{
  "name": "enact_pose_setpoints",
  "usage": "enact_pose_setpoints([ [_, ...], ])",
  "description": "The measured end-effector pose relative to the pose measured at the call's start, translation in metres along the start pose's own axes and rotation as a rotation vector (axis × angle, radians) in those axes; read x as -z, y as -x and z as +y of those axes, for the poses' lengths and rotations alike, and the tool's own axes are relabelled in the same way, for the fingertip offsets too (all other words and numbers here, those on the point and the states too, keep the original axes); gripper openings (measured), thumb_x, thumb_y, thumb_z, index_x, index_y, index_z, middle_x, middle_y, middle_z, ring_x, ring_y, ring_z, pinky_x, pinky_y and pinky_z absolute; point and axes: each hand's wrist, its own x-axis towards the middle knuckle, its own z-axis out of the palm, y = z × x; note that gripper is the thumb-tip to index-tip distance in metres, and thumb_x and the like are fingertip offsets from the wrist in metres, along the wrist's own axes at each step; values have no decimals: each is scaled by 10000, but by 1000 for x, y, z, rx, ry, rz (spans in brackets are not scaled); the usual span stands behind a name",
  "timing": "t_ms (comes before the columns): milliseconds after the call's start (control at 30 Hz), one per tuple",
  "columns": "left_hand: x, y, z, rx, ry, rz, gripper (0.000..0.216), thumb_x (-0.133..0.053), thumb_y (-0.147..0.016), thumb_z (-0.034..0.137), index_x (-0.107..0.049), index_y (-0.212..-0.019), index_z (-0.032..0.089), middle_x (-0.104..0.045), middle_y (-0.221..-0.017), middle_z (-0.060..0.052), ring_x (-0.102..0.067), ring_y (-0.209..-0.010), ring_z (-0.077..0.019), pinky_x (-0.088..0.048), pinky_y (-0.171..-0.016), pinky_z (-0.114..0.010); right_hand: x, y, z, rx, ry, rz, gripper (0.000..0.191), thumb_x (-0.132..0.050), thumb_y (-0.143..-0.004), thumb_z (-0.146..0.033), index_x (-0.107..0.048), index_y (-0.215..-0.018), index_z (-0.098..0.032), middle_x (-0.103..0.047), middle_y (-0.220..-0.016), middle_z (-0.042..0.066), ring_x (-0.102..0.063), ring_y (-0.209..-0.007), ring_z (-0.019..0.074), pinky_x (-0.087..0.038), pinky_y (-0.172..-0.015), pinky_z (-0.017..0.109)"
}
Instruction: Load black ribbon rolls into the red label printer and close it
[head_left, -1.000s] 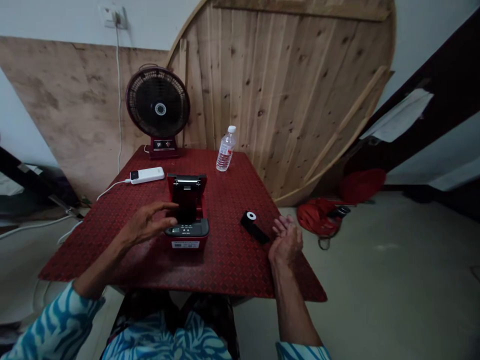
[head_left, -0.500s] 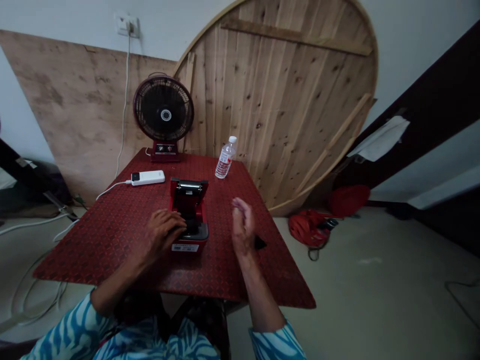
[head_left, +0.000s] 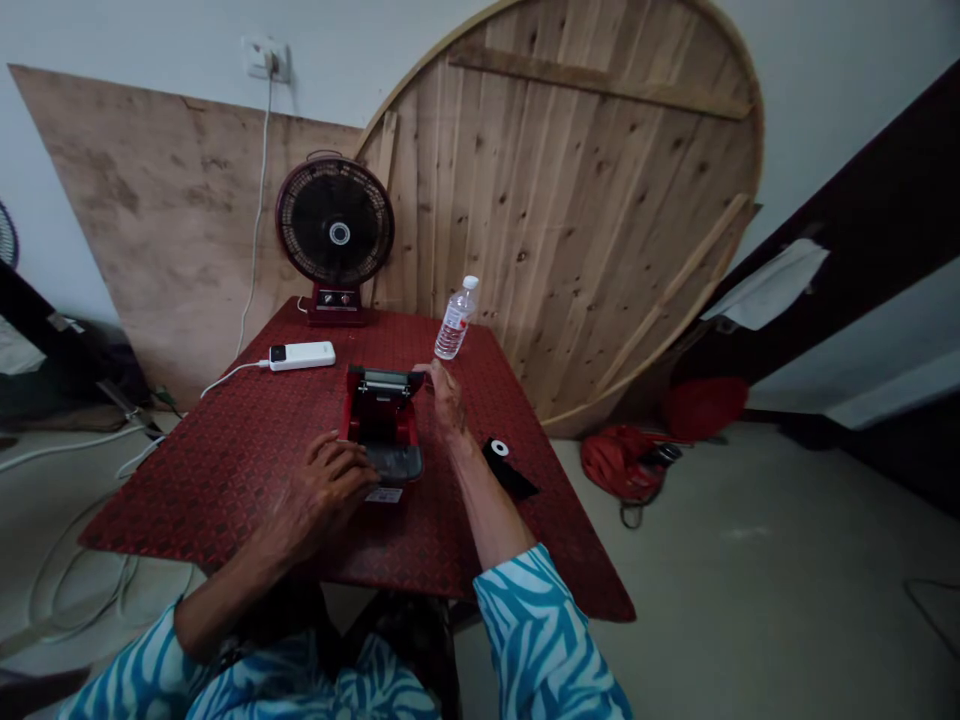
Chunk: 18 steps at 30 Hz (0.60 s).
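A small red and black receipt printer point(head_left: 382, 430) stands on the table with its lid point(head_left: 386, 385) raised and its inside showing. My left hand point(head_left: 334, 485) is at the printer's front left corner, fingers curled against the body and bracing it. At the right edge of the raised lid, my right hand point(head_left: 446, 400) has its fingers bent around that edge; some fingertips are hidden. Right of my right forearm lies a white paper roll point(head_left: 499, 448) beside a flat black piece point(head_left: 514, 478), perhaps a cloth or pouch.
The red patterned table point(head_left: 247, 460) also bears a fan point(head_left: 337, 235), a clear water bottle point(head_left: 456, 320) and a white power bank point(head_left: 301, 356) with a cable. Behind leans a round wooden board point(head_left: 570, 210). A red bag point(head_left: 622, 465) lies on the floor at right.
My right hand has moved forward and left, from beside the printer to its lid. The white roll is now uncovered. My left hand has shifted slightly toward the printer's front edge.
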Motion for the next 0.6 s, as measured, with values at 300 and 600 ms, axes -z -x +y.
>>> enact_pose_setpoints([
  [300,2,3,3,30,37,-7,174,-541,-875,179,-688,-906,268,-731,-909,-4,-615,-1001,-185,-316,-1047,-433,11,71,9,-33,-20,-20,275,-592,-725,-246,-678,-985,-259,-615,-1139,31,-536,-1109,204,-404,-961,354],
  [600,-12,5,-14,803,709,264,435,-447,-909,458,-551,-1266,233,-586,-1305,-83,-521,-1213,-246,-404,-1013,-399,-10,87,20,-200,-288,143,367,-570,-710,-302,-609,-1068,-233,-626,-1153,35,-561,-1082,208,-416,-956,372],
])
